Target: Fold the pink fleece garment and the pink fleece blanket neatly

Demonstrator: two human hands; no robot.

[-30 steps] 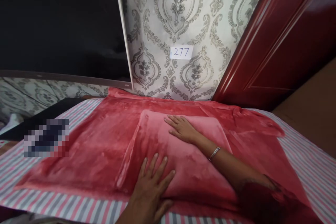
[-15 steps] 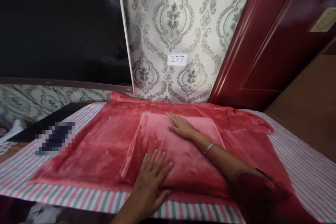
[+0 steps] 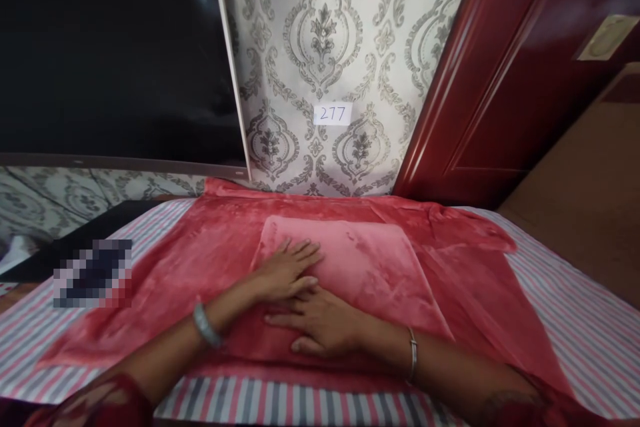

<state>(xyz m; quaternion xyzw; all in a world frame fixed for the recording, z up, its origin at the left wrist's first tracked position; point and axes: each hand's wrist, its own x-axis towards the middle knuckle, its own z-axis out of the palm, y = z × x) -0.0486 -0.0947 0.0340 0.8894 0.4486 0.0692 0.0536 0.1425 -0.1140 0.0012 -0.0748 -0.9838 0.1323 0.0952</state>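
Note:
A folded pink plush piece (image 3: 370, 253) lies flat on a larger spread red plush blanket (image 3: 210, 247). My left hand (image 3: 290, 270) rests on the left part of the folded piece, fingers stretched out toward the far right. Just nearer to me, my right hand (image 3: 325, 323) lies on its front part with the fingers spread and pointing left. The two hands meet or overlap near the left thumb; some right fingertips are hidden there. Neither hand grasps anything.
A striped cloth (image 3: 575, 293) covers the table under the blanket. A blurred-out dark object (image 3: 93, 273) lies at the left. Behind stand a large black screen (image 3: 110, 60), a patterned wall with a paper label (image 3: 333, 113) reading 277, and a red door frame (image 3: 450, 80).
My left hand has moved forward over the folded piece. My right hand has come back from its far edge toward me and left, beside the left hand.

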